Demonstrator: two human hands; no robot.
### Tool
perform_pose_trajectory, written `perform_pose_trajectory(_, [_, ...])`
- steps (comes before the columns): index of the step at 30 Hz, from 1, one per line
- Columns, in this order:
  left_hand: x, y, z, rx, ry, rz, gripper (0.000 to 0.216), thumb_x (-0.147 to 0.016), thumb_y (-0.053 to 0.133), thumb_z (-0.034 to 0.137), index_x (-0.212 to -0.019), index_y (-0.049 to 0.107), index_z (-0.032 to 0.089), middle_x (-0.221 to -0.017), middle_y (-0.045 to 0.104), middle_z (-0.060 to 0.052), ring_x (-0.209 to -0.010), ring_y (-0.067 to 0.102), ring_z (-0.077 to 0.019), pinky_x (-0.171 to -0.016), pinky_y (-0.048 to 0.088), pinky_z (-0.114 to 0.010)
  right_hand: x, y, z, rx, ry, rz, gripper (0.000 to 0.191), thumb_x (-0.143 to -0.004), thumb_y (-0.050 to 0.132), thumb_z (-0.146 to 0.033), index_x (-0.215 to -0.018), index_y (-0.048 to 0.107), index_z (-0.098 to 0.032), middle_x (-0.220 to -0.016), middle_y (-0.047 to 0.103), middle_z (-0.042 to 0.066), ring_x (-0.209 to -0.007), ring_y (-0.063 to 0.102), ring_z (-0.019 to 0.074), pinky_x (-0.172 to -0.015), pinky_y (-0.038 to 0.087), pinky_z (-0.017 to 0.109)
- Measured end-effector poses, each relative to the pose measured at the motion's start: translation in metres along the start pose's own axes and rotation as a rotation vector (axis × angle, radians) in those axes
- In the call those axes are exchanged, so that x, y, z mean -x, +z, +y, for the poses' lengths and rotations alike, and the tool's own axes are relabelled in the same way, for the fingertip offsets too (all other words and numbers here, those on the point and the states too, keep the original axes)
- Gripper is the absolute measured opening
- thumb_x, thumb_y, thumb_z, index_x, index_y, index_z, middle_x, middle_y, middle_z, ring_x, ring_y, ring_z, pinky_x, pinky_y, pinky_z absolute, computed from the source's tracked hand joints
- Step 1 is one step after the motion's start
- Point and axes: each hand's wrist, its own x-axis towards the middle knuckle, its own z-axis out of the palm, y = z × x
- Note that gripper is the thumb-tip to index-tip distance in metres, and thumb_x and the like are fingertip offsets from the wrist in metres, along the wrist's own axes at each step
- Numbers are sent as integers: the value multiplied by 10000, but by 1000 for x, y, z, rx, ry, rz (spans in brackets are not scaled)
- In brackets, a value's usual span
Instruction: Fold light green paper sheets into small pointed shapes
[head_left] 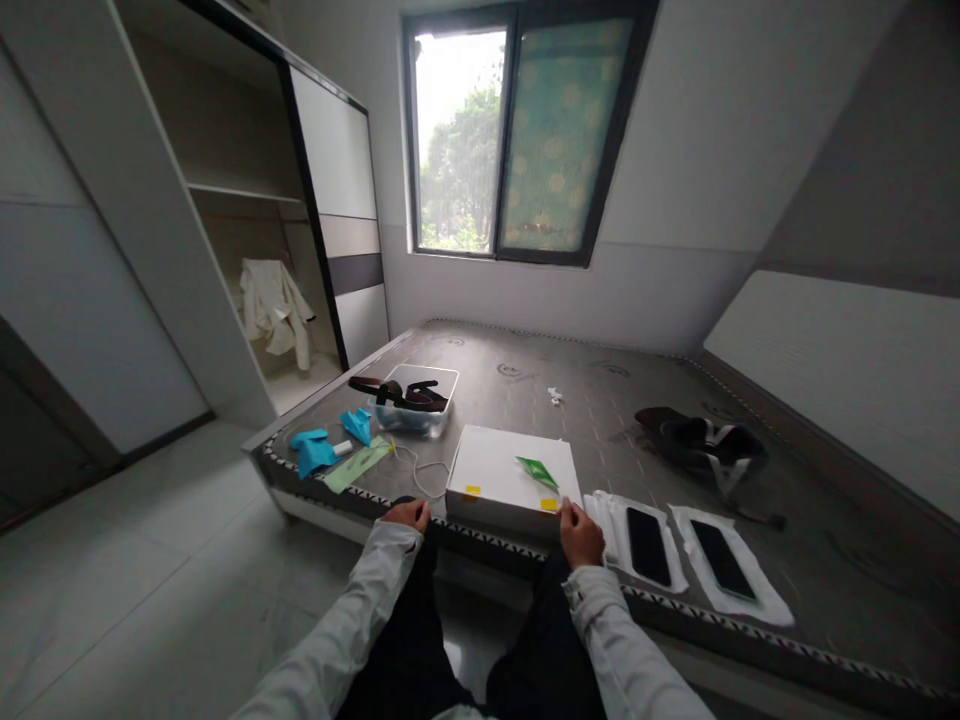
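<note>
My left hand (407, 514) is closed, its fingers curled, above my left knee and near the mattress edge. Nothing shows in it. At the front right corner of a white box (517, 455), my right hand (581, 535) is closed with thumb and fingers together. What it pinches, if anything, is hidden. On the box's lid lie a small green packet (537, 472) and two yellow tags (472, 491) along the front edge. Just right of that hand, two dark phones (649, 546) lie on white wrapping sheets (686, 515).
Left of the box are a clear plastic bin (416, 422) with dark straps, crumpled blue pieces (313, 452), a green paper strip (360, 465) and a white cable (420, 467). A dark cap-like item (701, 440) lies to the right. Small white pieces (555, 396) lie behind the box.
</note>
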Motion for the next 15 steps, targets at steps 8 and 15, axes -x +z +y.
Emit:
perform_pose_trajectory(8, [1,3,3,2,-39,-16,449,-882,304,462,-966,699,266,-1044,716,-73,-960,656,-186,-727,422,-244,-17,16,-32,59,-224,59,341,-949,362,-384,-999,657,-219,-1004,633,38,-895,587,158,-667,346,244])
perform_pose_trajectory(15, [-3,9,12,-17,-58,-45,426,-872,317,457,-967,699,295,-1065,716,-59,-1019,657,-219,-745,440,-267,-56,33,-52,175,-367,53,212,-866,547,-239,-1026,685,-234,-1010,579,46,-890,555,165,-742,322,279])
